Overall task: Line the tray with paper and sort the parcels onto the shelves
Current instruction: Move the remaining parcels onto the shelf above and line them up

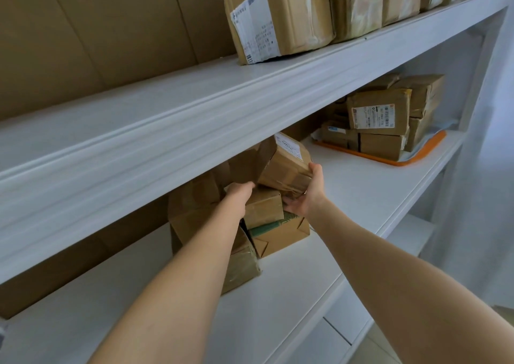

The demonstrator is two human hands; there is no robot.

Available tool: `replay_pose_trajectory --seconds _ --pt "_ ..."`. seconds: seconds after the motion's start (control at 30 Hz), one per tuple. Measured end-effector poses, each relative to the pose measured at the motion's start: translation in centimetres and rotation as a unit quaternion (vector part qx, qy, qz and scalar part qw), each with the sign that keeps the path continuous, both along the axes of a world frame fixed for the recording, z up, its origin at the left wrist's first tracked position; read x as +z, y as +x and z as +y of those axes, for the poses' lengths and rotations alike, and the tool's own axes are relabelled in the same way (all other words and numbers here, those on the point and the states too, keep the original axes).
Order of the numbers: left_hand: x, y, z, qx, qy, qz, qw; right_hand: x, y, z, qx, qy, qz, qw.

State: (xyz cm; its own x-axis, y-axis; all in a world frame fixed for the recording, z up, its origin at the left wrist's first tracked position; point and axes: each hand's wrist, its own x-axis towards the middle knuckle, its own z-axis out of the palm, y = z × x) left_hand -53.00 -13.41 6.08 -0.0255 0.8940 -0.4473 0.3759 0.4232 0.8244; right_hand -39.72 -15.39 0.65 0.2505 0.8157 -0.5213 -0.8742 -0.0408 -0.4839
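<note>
In the head view, my right hand (307, 194) clamps the low end of a tilted parcel (283, 166) atop the pile (278, 235) on the middle shelf (350, 188), probably to seat it stably, while my left hand (238, 194) braces its other side, fingers hidden, and the paper-lined orange tray (403, 164) stands well apart to the right.

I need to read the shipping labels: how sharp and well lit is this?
Head view: soft daylight, no glare; label on the top-shelf parcel is too blurred to read; the right hand grips a tilted parcel, dimmer below the shelf.
</note>
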Motion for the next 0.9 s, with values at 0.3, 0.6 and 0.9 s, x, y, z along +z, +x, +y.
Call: replay_pose_trajectory --seconds 0.3,0.6,0.9 --pt "-0.1 1.8 0.1 -0.013 0.017 -0.08 0.997 0.7 3.2 -2.3 0.032 0.047 -0.03 0.998" --pt "0.4 5.6 -4.5 -0.073 -0.009 -0.137 0.988 2.6 9.0 -9.0 -0.015 0.051 -0.031 0.998" --pt "0.2 13.3 -11.8 -0.155 -0.014 -0.112 0.981 3.1 17.0 -18.4 -0.05 0.063 -0.016 0.997"
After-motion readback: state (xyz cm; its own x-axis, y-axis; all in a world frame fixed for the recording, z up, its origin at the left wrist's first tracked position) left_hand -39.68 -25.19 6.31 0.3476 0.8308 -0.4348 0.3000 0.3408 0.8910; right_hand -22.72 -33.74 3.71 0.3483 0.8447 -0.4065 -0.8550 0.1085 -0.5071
